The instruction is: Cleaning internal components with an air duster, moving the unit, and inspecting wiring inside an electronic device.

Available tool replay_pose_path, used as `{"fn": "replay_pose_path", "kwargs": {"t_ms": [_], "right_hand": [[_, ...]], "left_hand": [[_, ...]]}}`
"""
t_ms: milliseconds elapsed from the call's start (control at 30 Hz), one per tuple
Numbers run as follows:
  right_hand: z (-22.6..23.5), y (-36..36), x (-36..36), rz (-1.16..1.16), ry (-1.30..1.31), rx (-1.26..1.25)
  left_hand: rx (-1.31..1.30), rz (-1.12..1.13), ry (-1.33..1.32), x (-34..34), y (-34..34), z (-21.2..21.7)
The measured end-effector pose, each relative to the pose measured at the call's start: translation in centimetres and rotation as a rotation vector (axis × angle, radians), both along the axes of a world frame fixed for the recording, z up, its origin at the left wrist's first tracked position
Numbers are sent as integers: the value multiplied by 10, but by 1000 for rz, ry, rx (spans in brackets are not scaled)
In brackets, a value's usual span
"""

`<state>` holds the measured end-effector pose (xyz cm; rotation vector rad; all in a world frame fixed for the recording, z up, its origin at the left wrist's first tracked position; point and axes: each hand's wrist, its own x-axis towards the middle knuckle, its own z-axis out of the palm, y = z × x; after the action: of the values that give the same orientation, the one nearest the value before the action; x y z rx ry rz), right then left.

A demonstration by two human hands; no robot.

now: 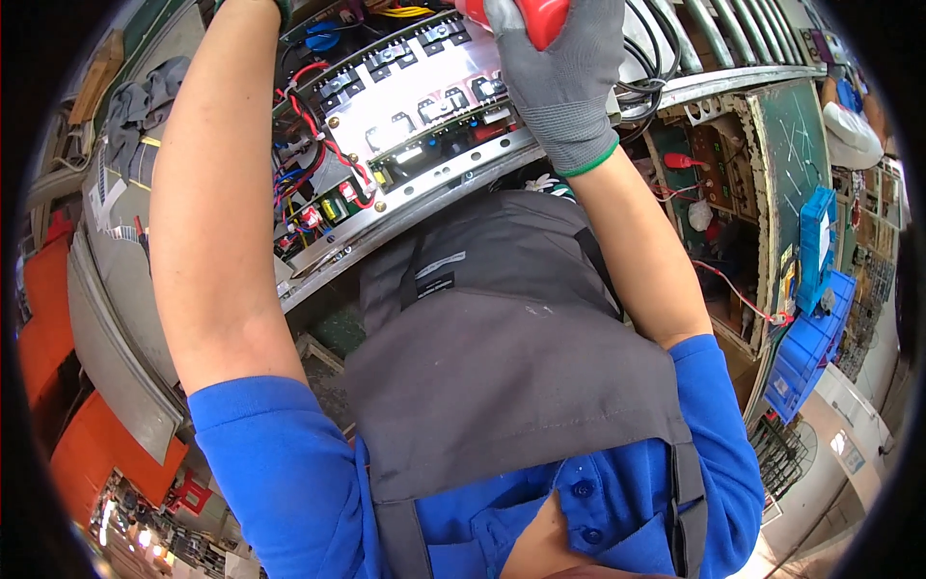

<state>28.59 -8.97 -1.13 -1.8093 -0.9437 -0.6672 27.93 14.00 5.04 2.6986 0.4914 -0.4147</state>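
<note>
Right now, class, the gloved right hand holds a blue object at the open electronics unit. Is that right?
Not quite: the object is red, not blue, as the head view shows. The gloved right hand holds it at the open electronics unit.

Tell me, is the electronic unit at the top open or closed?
Open on the side facing the camera: the electronic unit shows its red wires and black components uncovered.
</note>
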Motion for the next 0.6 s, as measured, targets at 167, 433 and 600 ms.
{"fn": "replay_pose_path", "kwargs": {"t_ms": [167,433,600], "right_hand": [[-8,-9,14,69,311,84],[-20,-106,41,600,1077,663],[-35,-85,11,326,1069,821]], "left_hand": [[42,-67,-235,-16,13,-19],[140,295,-980,-200,-27,-38],[-685,1058,-1354,-268,-92,-127]]}}
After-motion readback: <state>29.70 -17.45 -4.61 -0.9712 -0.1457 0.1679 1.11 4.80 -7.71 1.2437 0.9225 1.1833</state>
